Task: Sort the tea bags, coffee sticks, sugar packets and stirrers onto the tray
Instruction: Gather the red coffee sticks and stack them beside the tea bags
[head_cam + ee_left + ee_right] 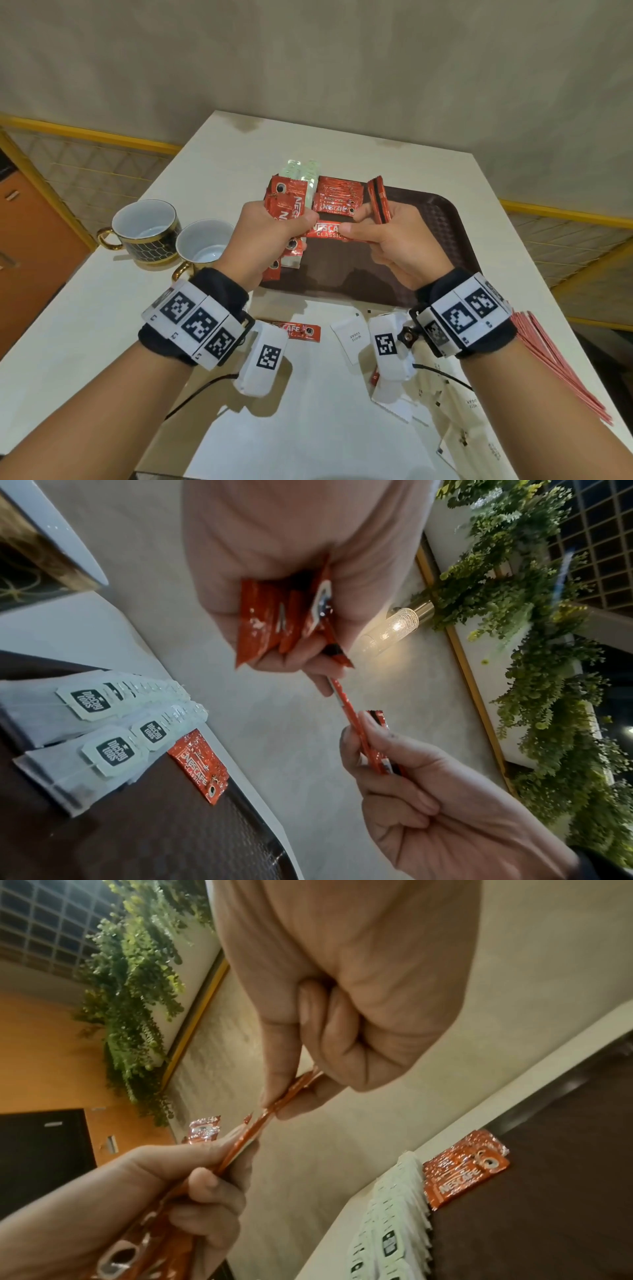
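Note:
Over the brown tray (445,219), my left hand (306,219) grips a bunch of red coffee sticks (286,205). My right hand (349,229) pinches one end of a single coffee stick (327,230) lying across between the two hands, and its other fingers hold a few more sticks (378,202) upright. In the right wrist view, thumb and forefinger pinch that stick (270,1115) edge-on. A row of coffee sticks (337,197) and white tea bags (103,723) lie at the tray's far end.
Two white cups (147,229) stand left of the tray. On the near table lie one coffee stick (298,330), white sugar packets (352,337) and a fan of red stirrers (555,356) at the right edge.

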`<state>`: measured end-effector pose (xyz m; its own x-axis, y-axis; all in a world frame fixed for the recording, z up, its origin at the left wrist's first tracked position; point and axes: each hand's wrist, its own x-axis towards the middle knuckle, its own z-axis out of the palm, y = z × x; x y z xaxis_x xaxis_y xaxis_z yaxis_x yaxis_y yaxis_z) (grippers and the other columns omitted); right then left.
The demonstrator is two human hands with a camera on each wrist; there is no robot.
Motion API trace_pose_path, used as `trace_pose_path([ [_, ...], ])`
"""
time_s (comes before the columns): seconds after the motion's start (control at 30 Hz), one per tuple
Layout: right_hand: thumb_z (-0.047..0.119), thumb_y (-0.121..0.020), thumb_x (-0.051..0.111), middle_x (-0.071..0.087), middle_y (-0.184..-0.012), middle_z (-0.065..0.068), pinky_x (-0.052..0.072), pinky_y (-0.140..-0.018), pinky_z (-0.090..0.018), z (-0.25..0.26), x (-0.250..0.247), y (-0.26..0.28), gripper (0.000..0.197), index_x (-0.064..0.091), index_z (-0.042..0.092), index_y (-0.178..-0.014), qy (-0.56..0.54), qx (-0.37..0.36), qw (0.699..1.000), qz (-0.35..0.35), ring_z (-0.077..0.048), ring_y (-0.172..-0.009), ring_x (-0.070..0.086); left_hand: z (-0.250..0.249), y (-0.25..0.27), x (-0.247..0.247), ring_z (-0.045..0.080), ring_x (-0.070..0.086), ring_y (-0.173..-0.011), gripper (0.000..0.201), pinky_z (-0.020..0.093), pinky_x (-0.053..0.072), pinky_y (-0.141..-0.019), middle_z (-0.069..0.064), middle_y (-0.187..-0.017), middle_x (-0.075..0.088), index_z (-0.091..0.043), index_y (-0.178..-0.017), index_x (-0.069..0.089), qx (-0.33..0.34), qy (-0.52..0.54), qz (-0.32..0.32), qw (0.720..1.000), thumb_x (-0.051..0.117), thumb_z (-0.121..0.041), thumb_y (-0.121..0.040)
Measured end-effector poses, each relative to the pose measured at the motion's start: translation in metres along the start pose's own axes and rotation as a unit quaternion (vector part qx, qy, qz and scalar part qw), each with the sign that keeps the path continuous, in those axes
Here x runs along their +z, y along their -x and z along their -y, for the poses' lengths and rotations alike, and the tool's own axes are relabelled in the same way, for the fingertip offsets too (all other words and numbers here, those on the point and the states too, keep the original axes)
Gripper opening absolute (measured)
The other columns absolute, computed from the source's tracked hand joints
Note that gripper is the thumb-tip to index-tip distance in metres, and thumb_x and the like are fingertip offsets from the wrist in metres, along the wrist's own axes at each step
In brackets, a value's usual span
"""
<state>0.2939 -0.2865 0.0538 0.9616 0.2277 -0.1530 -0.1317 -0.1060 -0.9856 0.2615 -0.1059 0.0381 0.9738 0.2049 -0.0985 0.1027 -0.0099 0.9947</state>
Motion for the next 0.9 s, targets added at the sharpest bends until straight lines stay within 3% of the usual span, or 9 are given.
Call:
trace_pose_path([
  [0.1,-0.001,-0.084,0.07,0.061,-0.062,0.003,0.028,-0.033,-0.015,0.004,0.005,-0.001,0.016,0.058,0.005,-0.093,-0.051,-0.003,0.999,0.014,-0.002,-0.036,0.04,-0.002,0.004,0.0,0.019,0.072,-0.089,0.02,0.04,0.058,-0.085,0.002,-0.1,0.074,-0.019,-0.106,0.067,0.015,0.035,-0.024,0.999,0.07,-0.026,-0.088],
  [0.23,0.002,-0.087,0.066,0.063,-0.075,-0.006,0.024,-0.035,-0.017,0.009,0.009,-0.004,0.008,0.061,0.006,-0.093,-0.11,0.016,0.994,0.017,-0.004,-0.035,0.031,0.007,0.015,-0.011,0.012,0.057,-0.062,0.024,0.027,0.046,-0.062,0.007,-0.087,0.061,-0.019,-0.114,0.069,0.009,0.1,0.012,0.995,0.065,-0.027,-0.091],
  [0.37,0.008,-0.089,0.066,0.063,-0.071,-0.005,0.022,-0.036,-0.018,0.009,0.025,-0.003,0.006,0.062,0.003,-0.09,-0.082,0.011,0.996,0.039,-0.006,-0.038,0.032,0.012,0.027,-0.012,0.011,0.055,-0.06,0.022,0.025,0.045,-0.061,0.001,-0.074,0.06,-0.013,-0.101,0.066,0.006,0.124,0.021,0.992,0.068,-0.029,-0.087],
  [0.47,0.014,-0.09,0.067,0.06,-0.058,0.004,0.026,-0.035,-0.014,0.005,0.046,0.004,0.012,0.062,0.005,-0.082,0.009,-0.015,0.996,0.087,-0.003,-0.038,0.039,0.011,0.027,-0.01,0.02,0.071,-0.081,0.032,0.035,0.057,-0.076,0.004,-0.088,0.073,-0.008,-0.11,0.067,0.011,0.146,-0.011,0.989,0.07,-0.028,-0.086],
  [0.57,0.023,-0.088,0.069,0.051,-0.048,0.012,0.034,-0.044,-0.01,-0.005,0.052,0.006,0.025,0.062,0.001,-0.077,0.13,-0.058,0.985,0.095,0.001,-0.038,0.043,0.012,0.023,-0.025,0.027,0.072,-0.094,0.03,0.046,0.055,-0.091,0.012,-0.101,0.074,-0.004,-0.113,0.065,-0.025,0.179,-0.074,0.981,0.067,-0.023,-0.09],
  [0.63,0.03,-0.085,0.073,0.055,-0.06,0.008,0.041,-0.058,-0.015,-0.017,0.052,0.007,0.032,0.065,0.0,-0.077,0.264,-0.066,0.951,0.147,0.001,-0.052,0.048,0.014,0.022,-0.036,0.023,0.073,-0.089,0.018,0.043,0.057,-0.087,0.008,-0.095,0.075,-0.005,-0.103,0.068,-0.029,0.184,-0.094,0.978,0.065,-0.02,-0.092],
  [0.73,0.032,-0.078,0.075,0.065,-0.079,-0.003,0.05,-0.063,-0.031,-0.041,0.06,0.015,0.025,0.064,0.009,-0.079,0.532,-0.033,0.811,0.242,-0.02,-0.075,0.063,0.014,0.026,-0.041,0.02,0.074,-0.088,0.011,0.04,0.058,-0.084,0.003,-0.092,0.077,-0.012,-0.091,0.071,-0.021,0.17,-0.093,0.981,0.062,-0.018,-0.094],
  [0.8,0.033,-0.076,0.075,0.059,-0.08,-0.002,0.043,-0.057,-0.029,-0.051,0.071,0.023,0.027,0.054,0.015,-0.08,0.628,-0.04,0.733,0.257,-0.024,-0.073,0.058,0.013,0.028,-0.04,0.023,0.073,-0.093,0.014,0.044,0.056,-0.09,0.007,-0.096,0.076,-0.01,-0.095,0.072,-0.021,0.167,-0.075,0.983,0.06,-0.019,-0.095],
  [0.9,0.025,-0.08,0.069,0.051,-0.081,-0.002,0.038,-0.059,-0.029,-0.059,0.08,0.028,0.022,0.049,0.017,-0.087,0.67,-0.066,0.691,0.262,-0.024,-0.072,0.051,0.013,0.031,-0.04,0.027,0.071,-0.1,0.026,0.049,0.052,-0.096,0.014,-0.107,0.073,-0.002,-0.109,0.069,-0.032,0.162,-0.046,0.985,0.057,-0.021,-0.097],
])
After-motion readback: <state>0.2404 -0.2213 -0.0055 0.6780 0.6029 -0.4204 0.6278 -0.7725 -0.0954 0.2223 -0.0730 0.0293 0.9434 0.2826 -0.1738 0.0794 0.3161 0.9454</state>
